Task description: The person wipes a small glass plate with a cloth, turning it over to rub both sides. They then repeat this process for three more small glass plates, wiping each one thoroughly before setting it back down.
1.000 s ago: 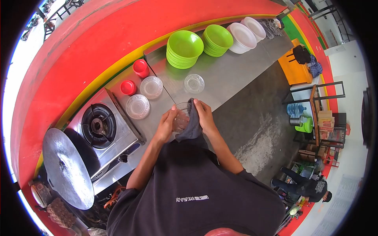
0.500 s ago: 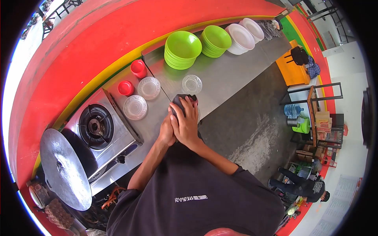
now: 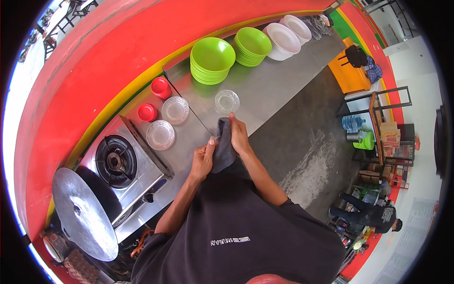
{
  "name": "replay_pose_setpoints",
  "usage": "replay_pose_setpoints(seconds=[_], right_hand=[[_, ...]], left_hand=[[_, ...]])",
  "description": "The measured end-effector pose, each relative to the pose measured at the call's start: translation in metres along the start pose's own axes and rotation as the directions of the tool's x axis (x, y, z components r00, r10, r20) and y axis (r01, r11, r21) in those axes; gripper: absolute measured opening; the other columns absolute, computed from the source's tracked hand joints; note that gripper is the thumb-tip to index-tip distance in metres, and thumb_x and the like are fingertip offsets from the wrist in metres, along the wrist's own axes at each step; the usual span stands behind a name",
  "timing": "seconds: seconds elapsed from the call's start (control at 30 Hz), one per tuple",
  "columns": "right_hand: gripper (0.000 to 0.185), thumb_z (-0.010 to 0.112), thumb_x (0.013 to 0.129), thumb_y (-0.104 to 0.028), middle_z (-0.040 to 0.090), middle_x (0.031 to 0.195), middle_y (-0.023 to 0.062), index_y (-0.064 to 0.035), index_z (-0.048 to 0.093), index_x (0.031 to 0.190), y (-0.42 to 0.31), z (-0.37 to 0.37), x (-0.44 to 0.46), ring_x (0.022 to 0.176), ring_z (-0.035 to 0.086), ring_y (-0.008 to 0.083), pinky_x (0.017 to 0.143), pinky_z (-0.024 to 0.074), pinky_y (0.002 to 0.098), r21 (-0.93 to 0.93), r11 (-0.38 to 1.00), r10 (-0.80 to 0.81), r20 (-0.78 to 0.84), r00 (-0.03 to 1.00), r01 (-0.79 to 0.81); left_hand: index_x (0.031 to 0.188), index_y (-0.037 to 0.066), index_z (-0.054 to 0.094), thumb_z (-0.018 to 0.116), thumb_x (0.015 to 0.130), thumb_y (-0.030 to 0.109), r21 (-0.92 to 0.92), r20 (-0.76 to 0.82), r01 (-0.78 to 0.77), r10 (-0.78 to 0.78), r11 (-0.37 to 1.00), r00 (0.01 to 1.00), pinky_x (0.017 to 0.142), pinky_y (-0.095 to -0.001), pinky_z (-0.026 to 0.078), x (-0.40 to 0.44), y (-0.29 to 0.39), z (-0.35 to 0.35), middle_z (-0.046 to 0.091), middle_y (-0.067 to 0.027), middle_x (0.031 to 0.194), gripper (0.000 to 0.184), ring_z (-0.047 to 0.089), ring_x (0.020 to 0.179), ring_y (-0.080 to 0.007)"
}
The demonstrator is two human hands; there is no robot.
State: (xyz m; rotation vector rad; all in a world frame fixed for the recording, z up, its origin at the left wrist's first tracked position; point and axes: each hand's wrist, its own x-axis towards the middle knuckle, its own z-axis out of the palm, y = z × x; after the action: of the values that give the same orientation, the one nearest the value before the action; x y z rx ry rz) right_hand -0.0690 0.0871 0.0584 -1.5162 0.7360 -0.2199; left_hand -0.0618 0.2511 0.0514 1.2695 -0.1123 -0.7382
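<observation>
A dark grey cloth [image 3: 224, 150] hangs between my two hands over the front edge of the steel counter. My left hand [image 3: 203, 160] is closed at its left side, thumb up. By that thumb a small clear glint shows, but what it belongs to is mostly hidden. With bent fingers, my right hand [image 3: 240, 136] grips the cloth's upper right part. Just beyond my fingertips lies a clear glass saucer [image 3: 227, 101]. Two more, a far saucer [image 3: 175, 110] and a near saucer [image 3: 160, 135], lie left of my hands.
Two red cups [image 3: 161, 88] stand behind the saucers. Green bowls [image 3: 213, 59] and white bowls [image 3: 283, 40] are stacked along the wall. At left are a gas stove [image 3: 116, 161] and a large metal lid [image 3: 84, 215]. Another person [image 3: 369, 215] stands far right.
My hands, earlier pressed together over the cloth, have moved apart, left hand to the left and right hand to the right. The cloth now hangs open between them. The view has shifted slightly.
</observation>
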Motion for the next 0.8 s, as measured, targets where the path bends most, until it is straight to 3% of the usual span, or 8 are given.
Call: replay_pose_setpoints(seconds=[0.13,0.27,0.33,0.4,0.53,0.63,0.73,0.8], right_hand=[[0.040,0.053,0.102,-0.045,0.059,0.074,0.0013,-0.0083,0.063,0.089,0.020,-0.019,-0.008,0.068,0.057,0.0137,0.063,0.0480,0.0283,0.707,0.630,0.446,0.008,0.895,-0.320],[0.037,0.060,0.096,-0.046,0.063,0.080,0.0019,-0.0088,0.065,0.096,0.060,-0.045,-0.023,0.072,0.060,0.0137,0.065,0.0512,0.0282,0.873,0.404,0.586,-0.018,0.810,-0.273],[0.044,0.057,0.097,-0.050,0.065,0.080,0.0037,-0.0070,0.066,0.097,0.069,-0.071,-0.030,0.074,0.061,0.0139,0.068,0.0500,0.0265,0.659,0.541,0.446,0.302,0.842,-0.523],[0.043,0.059,0.096,-0.048,0.068,0.090,0.0061,-0.0060,0.065,0.103,0.070,-0.088,-0.034,0.077,0.064,0.0155,0.073,0.0533,0.0286,0.454,0.637,0.372,0.527,0.764,-0.623],[0.044,0.065,0.092,-0.047,0.069,0.091,0.0050,-0.0037,0.067,0.102,0.036,-0.084,-0.029,0.076,0.064,0.0136,0.073,0.0527,0.0285,0.450,0.589,0.542,0.396,0.741,-0.671],[0.041,0.069,0.089,-0.041,0.069,0.092,0.0044,-0.0025,0.067,0.104,0.059,-0.100,-0.004,0.079,0.065,0.0151,0.073,0.0528,0.0294,0.385,0.576,0.516,0.513,0.686,-0.721],[0.035,0.071,0.088,-0.033,0.069,0.092,0.0047,-0.0019,0.068,0.104,0.062,-0.112,0.020,0.081,0.066,0.0156,0.073,0.0526,0.0290,0.326,0.727,0.432,0.467,0.771,-0.605],[0.032,0.071,0.087,-0.031,0.068,0.088,0.0037,-0.0012,0.069,0.100,0.064,-0.116,0.039,0.079,0.063,0.0132,0.071,0.0510,0.0292,0.203,0.837,0.409,0.383,0.828,-0.508]], left_hand=[[0.103,-0.010,0.069,0.043,0.107,0.037,-0.129,0.056,0.014,-0.006,0.992,0.998,0.082,-0.0295,0.054,-0.001,0.018,-0.002,0.073,-0.0153,0.095,0.054,0.068,0.088,-0.0175],[0.102,-0.008,0.068,0.039,0.108,0.041,-0.317,-0.008,0.032,-0.037,0.948,0.999,0.080,-0.0332,0.057,0.020,0.010,-0.004,0.073,-0.0197,0.095,0.058,0.071,0.086,-0.0227],[0.101,-0.004,0.069,0.039,0.107,0.044,-0.358,-0.085,0.016,-0.049,0.934,0.995,0.072,-0.0345,0.058,0.035,0.002,-0.002,0.072,-0.0201,0.092,0.056,0.072,0.079,-0.0232],[0.100,-0.002,0.070,0.038,0.107,0.043,-0.165,0.004,-0.089,0.091,0.982,0.996,0.068,-0.0338,0.057,0.050,-0.021,-0.009,0.073,-0.0195,0.090,0.055,0.071,0.072,-0.0236],[0.102,0.000,0.071,0.040,0.108,0.037,0.273,0.273,-0.347,0.273,0.897,0.922,0.078,-0.0386,0.054,0.062,-0.011,0.003,0.074,-0.0142,0.083,0.049,0.071,0.077,-0.0251],[0.109,-0.002,0.070,0.043,0.104,0.028,0.408,0.428,-0.555,0.385,0.724,0.817,0.096,-0.0419,0.045,0.075,0.016,0.023,0.074,-0.0117,0.095,0.041,0.066,0.101,-0.0262],[0.125,-0.001,0.064,0.046,0.098,0.024,0.549,0.339,-0.532,0.410,0.645,0.847,0.114,-0.0408,0.028,0.088,0.020,0.037,0.064,-0.0146,0.128,0.041,0.047,0.132,-0.0294],[0.135,-0.001,0.056,0.045,0.096,0.023,0.362,0.179,-0.300,0.251,0.883,0.951,0.118,-0.0397,0.021,0.101,0.002,0.039,0.049,-0.0146,0.145,0.046,0.036,0.140,-0.0309]])
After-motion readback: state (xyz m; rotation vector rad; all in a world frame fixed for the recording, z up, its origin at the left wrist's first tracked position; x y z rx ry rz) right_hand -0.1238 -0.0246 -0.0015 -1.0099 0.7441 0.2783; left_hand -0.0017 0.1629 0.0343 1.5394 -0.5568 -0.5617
